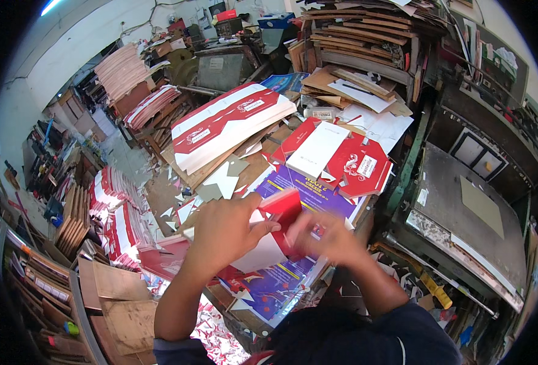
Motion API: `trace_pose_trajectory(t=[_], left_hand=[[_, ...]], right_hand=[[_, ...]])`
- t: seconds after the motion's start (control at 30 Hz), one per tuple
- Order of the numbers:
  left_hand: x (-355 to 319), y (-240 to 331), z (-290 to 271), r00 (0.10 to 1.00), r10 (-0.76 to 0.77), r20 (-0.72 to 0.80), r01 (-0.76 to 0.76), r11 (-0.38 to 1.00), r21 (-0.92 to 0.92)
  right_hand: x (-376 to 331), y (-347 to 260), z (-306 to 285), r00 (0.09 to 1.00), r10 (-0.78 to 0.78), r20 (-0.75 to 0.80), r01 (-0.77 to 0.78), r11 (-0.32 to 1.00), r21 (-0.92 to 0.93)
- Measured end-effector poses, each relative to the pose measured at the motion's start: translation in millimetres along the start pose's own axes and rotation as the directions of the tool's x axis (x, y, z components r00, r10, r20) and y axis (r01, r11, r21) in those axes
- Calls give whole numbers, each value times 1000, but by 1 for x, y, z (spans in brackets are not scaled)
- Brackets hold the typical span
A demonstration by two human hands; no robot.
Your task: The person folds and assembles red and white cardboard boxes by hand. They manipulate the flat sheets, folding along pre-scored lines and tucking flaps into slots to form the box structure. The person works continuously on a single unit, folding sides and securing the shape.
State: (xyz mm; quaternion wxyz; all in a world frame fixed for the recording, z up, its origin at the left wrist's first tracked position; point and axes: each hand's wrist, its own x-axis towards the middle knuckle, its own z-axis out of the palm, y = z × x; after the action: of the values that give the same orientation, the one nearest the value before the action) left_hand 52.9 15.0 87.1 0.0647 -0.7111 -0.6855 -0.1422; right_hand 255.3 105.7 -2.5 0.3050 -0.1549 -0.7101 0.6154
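My left hand (225, 232) grips a thick stack of die-cut card blanks (285, 207), with the thumb pressed on the near face. The blanks are red and white, and much of the stack is covered by my hands. Close to its right side, my right hand (328, 237) is smeared by motion, so its finger pose and any contact are unclear. Purple printed sheets (281, 298) lie beneath the stack on the worktable. Just beyond my hands rests a pile of red octagonal-cornered blanks (361, 165) with a white panel (319, 148) across it.
A tall pile of printed red-and-white sheets (232, 121) sits at the far side of the table. More blanks (123, 225) are stacked at left, above scattered offcuts (220, 322). A large metal machine (457, 213) stands at right. Wooden boards (366, 36) fill a back rack.
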Motion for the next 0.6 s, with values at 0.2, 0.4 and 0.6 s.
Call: trace_pose_trajectory(t=[0.2,0.4,0.6], left_hand=[[-35,15,-19,990,-15,-137,13,1000,-19],[-113,-59,-73,639,-588,-496,293,782,-550],[-254,-110,-97,-14,-742,-670,147,661,-736]], right_hand=[[68,111,-106,823,-404,-399,-86,606,-791],[80,166,-130,876,-235,-421,-240,544,-804],[86,176,-118,756,-401,-517,-86,723,-686]])
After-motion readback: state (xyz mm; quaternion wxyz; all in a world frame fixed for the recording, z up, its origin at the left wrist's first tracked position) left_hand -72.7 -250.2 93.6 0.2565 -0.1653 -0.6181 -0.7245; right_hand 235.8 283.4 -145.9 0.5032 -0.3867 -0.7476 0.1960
